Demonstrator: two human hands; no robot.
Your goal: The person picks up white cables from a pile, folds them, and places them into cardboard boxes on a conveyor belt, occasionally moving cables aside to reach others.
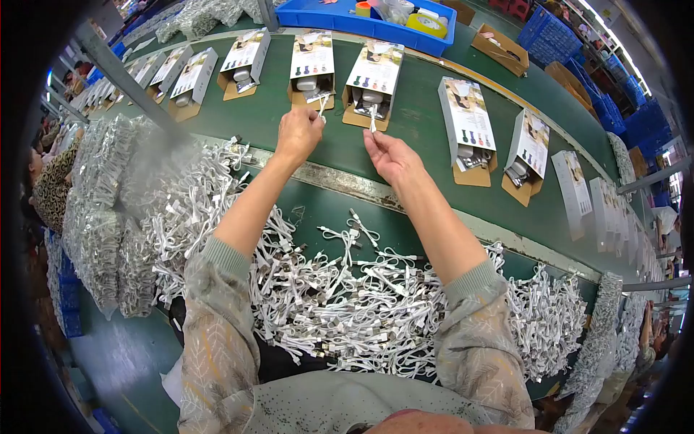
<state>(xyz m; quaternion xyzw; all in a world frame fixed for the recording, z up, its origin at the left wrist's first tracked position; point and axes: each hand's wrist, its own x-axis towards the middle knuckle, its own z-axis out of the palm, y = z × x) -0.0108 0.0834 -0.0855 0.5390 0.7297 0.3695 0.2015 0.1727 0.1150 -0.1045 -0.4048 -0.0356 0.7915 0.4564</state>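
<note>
My left hand [299, 135] is closed on a short white USB cable [323, 105], held at the mouth of an open white box [312, 54]. To its right, my right hand [391, 155] pinches a second white cable [374, 118] at the opening of another box [376, 65]. Both boxes lie on the green conveyor belt [416, 108] with brown flaps folded out toward me. Inside each opening sit a white rounded item and a silvery packet. Below my forearms spreads a large heap of white cables [347, 311].
More open boxes [466, 123] lie along the belt on both sides. Bundles of bagged cables [97, 217] are stacked at the left. A blue tray [347, 16] with tape rolls stands beyond the belt. A metal post [130, 79] rises at left. A person sits at far left.
</note>
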